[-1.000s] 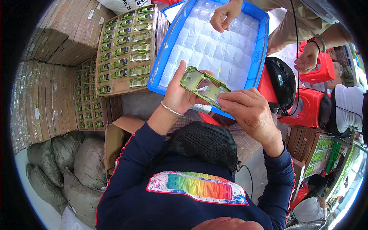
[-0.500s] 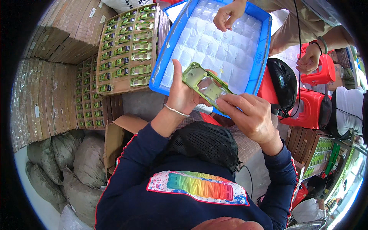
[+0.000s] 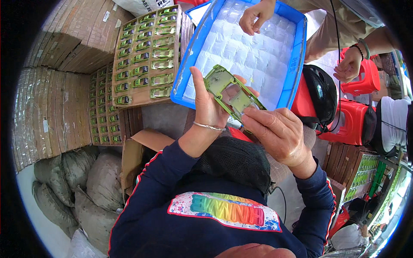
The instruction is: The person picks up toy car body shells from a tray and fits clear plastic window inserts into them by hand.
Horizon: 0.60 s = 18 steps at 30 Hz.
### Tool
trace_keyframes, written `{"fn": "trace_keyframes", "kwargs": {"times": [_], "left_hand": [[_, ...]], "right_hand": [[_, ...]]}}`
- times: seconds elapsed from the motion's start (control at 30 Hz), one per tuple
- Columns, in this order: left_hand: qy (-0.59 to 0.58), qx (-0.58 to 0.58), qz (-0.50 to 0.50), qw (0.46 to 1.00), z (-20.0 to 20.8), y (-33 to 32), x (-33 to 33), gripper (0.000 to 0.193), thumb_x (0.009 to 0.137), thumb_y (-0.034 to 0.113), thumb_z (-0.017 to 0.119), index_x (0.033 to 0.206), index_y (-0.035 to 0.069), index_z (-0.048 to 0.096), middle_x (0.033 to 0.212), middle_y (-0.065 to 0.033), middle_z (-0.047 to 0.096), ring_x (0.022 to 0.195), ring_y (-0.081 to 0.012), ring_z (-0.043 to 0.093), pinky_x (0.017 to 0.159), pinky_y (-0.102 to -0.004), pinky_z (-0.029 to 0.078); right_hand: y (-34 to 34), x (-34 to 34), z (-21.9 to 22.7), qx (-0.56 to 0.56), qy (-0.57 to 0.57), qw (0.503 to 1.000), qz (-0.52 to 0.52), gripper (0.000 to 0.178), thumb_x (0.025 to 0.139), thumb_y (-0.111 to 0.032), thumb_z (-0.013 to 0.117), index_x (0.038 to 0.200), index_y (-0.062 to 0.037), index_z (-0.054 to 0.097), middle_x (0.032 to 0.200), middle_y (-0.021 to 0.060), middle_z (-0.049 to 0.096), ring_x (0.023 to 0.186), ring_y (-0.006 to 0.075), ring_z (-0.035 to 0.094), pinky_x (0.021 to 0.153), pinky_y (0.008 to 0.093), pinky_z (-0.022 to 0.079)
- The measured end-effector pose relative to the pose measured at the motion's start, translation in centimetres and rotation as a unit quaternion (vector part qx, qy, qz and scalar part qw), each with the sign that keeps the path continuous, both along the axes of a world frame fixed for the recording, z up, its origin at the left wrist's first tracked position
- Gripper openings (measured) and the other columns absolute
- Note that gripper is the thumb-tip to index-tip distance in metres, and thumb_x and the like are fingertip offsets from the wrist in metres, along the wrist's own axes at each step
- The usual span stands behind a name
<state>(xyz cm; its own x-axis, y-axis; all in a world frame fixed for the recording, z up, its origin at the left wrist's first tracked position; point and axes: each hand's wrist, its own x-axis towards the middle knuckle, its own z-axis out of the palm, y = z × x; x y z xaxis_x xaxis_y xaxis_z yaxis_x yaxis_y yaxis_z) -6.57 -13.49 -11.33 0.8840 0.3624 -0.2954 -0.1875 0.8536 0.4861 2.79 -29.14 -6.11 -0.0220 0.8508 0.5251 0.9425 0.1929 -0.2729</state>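
My left hand (image 3: 208, 103) cradles a green toy car body shell (image 3: 223, 81) from beneath, thumb sticking up beside it and fingertips showing past its far edge. The shell's hollow inside faces me, and clear window plastic (image 3: 235, 95) shows in its middle. My right hand (image 3: 277, 131) grips the shell's near right end with thumb and fingers closed together. Whether a separate small clear piece is pinched there, I cannot tell. Behind the shell lies a blue tray (image 3: 183, 92) filled with rows of white wrapped packets (image 3: 236, 47).
Left of the tray stands a divided cardboard box (image 3: 144, 102) of green car shells. Stacked cardboard (image 3: 51, 107) and grey sacks (image 3: 101, 180) line the left. Another person's hand (image 3: 257, 18) hangs over the tray, their other hand (image 3: 349, 64) near red stools (image 3: 350, 124). A black cable hangs at right.
Both hands and the shell stay together, with the left wrist shifted slightly right. The shell has tilted a little, showing more of its inside. The surroundings sit slightly further right in view.
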Motion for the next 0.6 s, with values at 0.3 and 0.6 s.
{"fn": "trace_keyframes", "kwargs": {"times": [0.3,0.6], "left_hand": [[0.031,0.025,0.001,0.999,0.05,-0.33,0.12,0.098,0.079,0.084,0.016,0.094,-0.001,0.061,0.083,-0.0248,0.066,0.077,-0.0339,0.067,0.070,-0.0404,0.056],[0.086,0.038,0.002,0.996,-0.20,-0.21,0.15,0.095,0.080,0.083,0.017,0.093,0.000,0.061,0.082,-0.0216,0.066,0.078,-0.0315,0.067,0.071,-0.0392,0.056]], "right_hand": [[-0.31,-0.50,0.03,-0.069,0.010,0.997,-0.029,0.033,0.067,-0.012,0.064,0.099,-0.0034,0.066,0.105,0.0055,0.063,0.090,0.0164,0.061,0.069,0.0286,0.043],[0.50,-0.52,-0.40,-0.095,0.024,0.993,-0.071,0.033,0.062,-0.013,0.071,0.095,-0.0129,0.069,0.101,-0.0013,0.065,0.090,0.0177,0.058,0.066,0.0312,0.039]]}}
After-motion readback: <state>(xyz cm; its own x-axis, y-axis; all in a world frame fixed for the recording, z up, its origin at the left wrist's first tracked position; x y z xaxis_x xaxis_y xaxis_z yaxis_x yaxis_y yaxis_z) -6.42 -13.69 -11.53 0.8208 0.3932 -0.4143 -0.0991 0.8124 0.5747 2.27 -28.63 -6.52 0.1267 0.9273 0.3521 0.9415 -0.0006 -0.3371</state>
